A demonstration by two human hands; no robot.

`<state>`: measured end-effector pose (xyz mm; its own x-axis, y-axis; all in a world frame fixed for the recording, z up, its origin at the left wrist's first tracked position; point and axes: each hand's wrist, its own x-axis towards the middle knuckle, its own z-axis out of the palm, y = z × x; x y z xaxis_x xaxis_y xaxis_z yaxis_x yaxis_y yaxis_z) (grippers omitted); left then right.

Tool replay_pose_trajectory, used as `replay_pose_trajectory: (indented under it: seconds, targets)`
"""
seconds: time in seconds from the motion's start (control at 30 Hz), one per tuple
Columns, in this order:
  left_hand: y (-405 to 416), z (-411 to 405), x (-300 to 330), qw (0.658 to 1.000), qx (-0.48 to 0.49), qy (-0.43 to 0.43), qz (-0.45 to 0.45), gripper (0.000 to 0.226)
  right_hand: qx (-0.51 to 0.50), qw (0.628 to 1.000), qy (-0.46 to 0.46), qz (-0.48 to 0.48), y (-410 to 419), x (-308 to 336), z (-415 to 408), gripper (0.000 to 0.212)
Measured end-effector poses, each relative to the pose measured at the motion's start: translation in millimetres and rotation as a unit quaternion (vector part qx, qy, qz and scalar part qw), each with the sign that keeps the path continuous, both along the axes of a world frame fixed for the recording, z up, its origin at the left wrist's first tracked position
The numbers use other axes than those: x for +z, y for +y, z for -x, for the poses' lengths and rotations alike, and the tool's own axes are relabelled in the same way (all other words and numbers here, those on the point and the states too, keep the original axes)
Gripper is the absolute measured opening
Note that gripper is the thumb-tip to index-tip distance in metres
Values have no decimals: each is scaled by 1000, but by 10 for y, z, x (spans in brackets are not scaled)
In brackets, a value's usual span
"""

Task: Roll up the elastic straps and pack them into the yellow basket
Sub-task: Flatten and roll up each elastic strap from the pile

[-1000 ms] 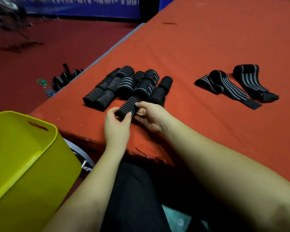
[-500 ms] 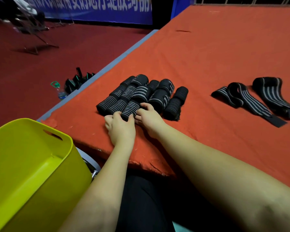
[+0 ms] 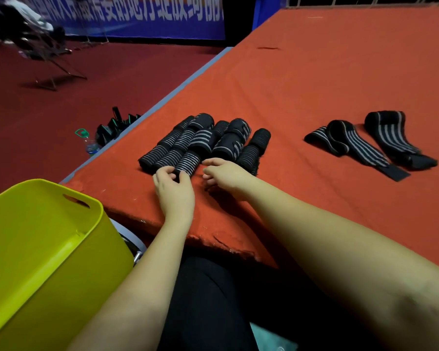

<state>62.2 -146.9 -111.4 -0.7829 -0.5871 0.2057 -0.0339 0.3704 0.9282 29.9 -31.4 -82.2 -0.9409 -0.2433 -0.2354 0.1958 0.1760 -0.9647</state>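
We see a red table (image 3: pixel 314 79) with a cluster of rolled straps (image 3: pixel 205 143) lying side by side near its front left corner, and two unrolled straps (image 3: pixel 370 145) well apart to the right, loosely folded and flat on the cloth. The yellow basket (image 3: pixel 43 249) stands off the table's edge at lower left, its rim below the tabletop. On the floor beyond the left edge sit a plastic bottle (image 3: pixel 88 143) and some black clips (image 3: pixel 117 125); a blue banner (image 3: pixel 142 16) runs along the back. Our left hand (image 3: pixel 174 188) curls thumb and fingers around the near end of the roll (image 3: pixel 186 162) at the front of the cluster, pinching it. Our right hand (image 3: pixel 226 173) rests just beside that roll, fingers loosely bent and holding nothing; we cannot tell whether its fingertips touch it.
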Motion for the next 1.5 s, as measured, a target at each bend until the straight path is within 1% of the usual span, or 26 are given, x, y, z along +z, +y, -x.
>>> replay_pose_trajectory:
  seconds: [0.07,0.1,0.17,0.23,0.27,0.33,0.4,0.47,0.53,0.6,0.67,0.73,0.83,0.9,1.0,1.07,1.17,1.27,1.3,1.4,1.5]
  targets:
    - [157,-128,52,997,-44,60,13,13,-3,999,31,-7,263,17,-111,19]
    - [267,-175,88,994,-85,71,9,10,-1,998,51,-25,438,34,-182,15]
    - [546,-225,161,978,-206,34,4,7,-8,994,83,-68,853,58,-326,16]
    - [894,-226,217,942,-334,-21,8,14,-43,987,102,-118,1313,72,-461,19]
    - [1088,-226,236,924,-380,-38,20,15,-74,982,104,-140,1549,64,-517,19]
    - [1490,-235,267,894,-439,-60,68,12,-148,970,99,-167,1999,35,-627,19]
    - [1881,-234,292,867,-479,-75,117,11,-208,940,123,-240,2433,-36,-692,18]
    - [2242,-172,293,846,-502,-74,163,13,-239,901,155,-327,2837,-133,-721,19]
    - [2552,-51,259,834,-507,-74,204,14,-266,870,170,-379,3184,-241,-726,24]
    - [2816,100,192,825,-504,-68,246,16,-288,839,161,-432,3453,-334,-709,29]
    - [3043,256,130,808,-494,-43,319,22,-311,822,131,-459,3605,-384,-677,36]
    - [3237,390,110,773,-487,-6,406,28,-334,815,104,-461,3648,-406,-624,41]
    - [3485,584,104,699,-496,66,512,42,-361,798,85,-476,3655,-448,-530,43]
    - [3632,724,96,654,-510,81,553,48,-360,789,73,-492,3688,-471,-486,42]
    - [3792,897,58,615,-532,64,579,44,-345,787,73,-505,3757,-503,-430,39]
    - [3852,951,10,605,-542,72,578,38,-361,792,81,-486,3797,-504,-393,38]
    - [3867,969,-42,595,-541,104,585,36,-395,803,66,-442,3841,-477,-340,42]
    - [3841,1010,-45,583,-546,125,588,36,-391,809,48,-436,3852,-456,-317,44]
    - [3834,1028,-47,585,-551,129,581,36,-394,811,42,-430,3856,-444,-313,44]
    - [3805,1071,-74,611,-566,137,537,34,-396,820,16,-412,3899,-411,-277,42]
    - [3773,1086,-109,638,-582,121,489,33,-371,841,-22,-393,3966,-369,-216,39]
